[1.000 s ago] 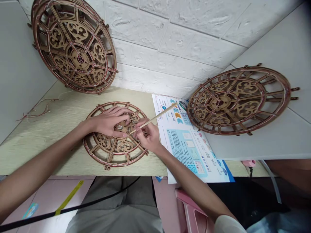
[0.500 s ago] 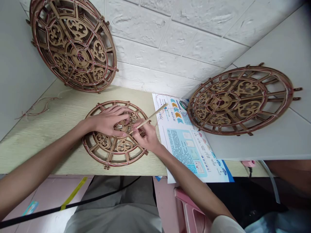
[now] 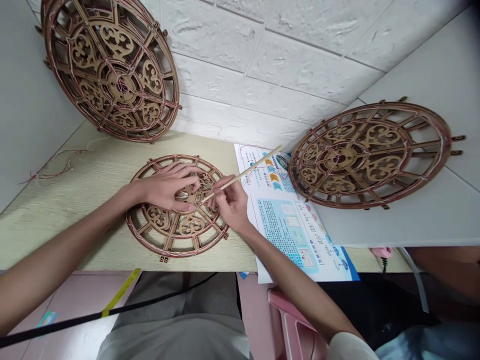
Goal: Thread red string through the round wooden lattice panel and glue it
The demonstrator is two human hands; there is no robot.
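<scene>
A round openwork frame (image 3: 177,235) with scroll-shaped inserts and thin reddish wire round its rings lies flat on the table. My left hand (image 3: 165,190) rests on its upper left part, fingers spread and thumb reaching toward the hub. In my right hand (image 3: 231,202), pinched between thumb and fingers, is a thin pale wooden stick (image 3: 258,164). Its lower tip touches or nearly touches the frame's inner ring, close to my left thumb. The other end points up and right over the printed sheet.
Similar round frames lean at the back left (image 3: 123,85) and at the right (image 3: 343,160). A printed sheet (image 3: 285,235) lies under my right forearm. Loose reddish wires (image 3: 56,172) lie at the table's left. Another person's arm (image 3: 446,270) shows at far right.
My right hand has shifted slightly right and lower along the stick, whose upper end now reaches further up and right. My left hand has stayed in place on the frame.
</scene>
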